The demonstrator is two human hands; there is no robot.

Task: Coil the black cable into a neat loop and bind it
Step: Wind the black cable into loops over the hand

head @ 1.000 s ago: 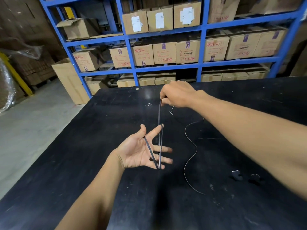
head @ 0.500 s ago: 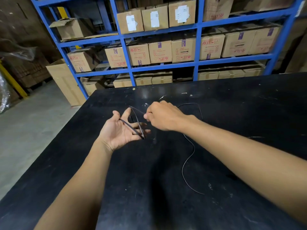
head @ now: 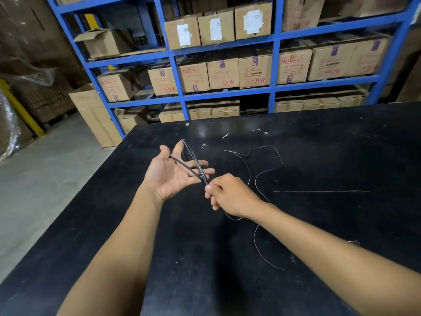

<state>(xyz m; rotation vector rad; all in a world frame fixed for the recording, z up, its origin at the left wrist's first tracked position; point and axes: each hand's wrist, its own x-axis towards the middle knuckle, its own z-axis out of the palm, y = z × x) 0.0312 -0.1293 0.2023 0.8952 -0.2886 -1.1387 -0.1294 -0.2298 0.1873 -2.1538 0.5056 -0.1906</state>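
My left hand (head: 174, 175) is held palm up over the black table (head: 330, 156), fingers spread, with the thin black cable (head: 256, 176) looped around the index finger and across the palm. Two strands cross on the fingers. My right hand (head: 230, 195) sits just right of the left fingertips, fingers closed, pinching the cable where it leaves the loop. The loose rest of the cable winds over the table behind and to the right of my right hand, and one end trails toward me under my right forearm.
Blue shelving (head: 273, 92) full of cardboard boxes stands behind the table's far edge. A tall box (head: 95, 115) sits on the concrete floor at the left. A small dark piece (head: 354, 242) lies on the table by my right forearm.
My right hand has dropped from above the left hand to below its fingertips, pulling the cable down across the palm. The loose cable has shifted on the table. The camera view has moved.
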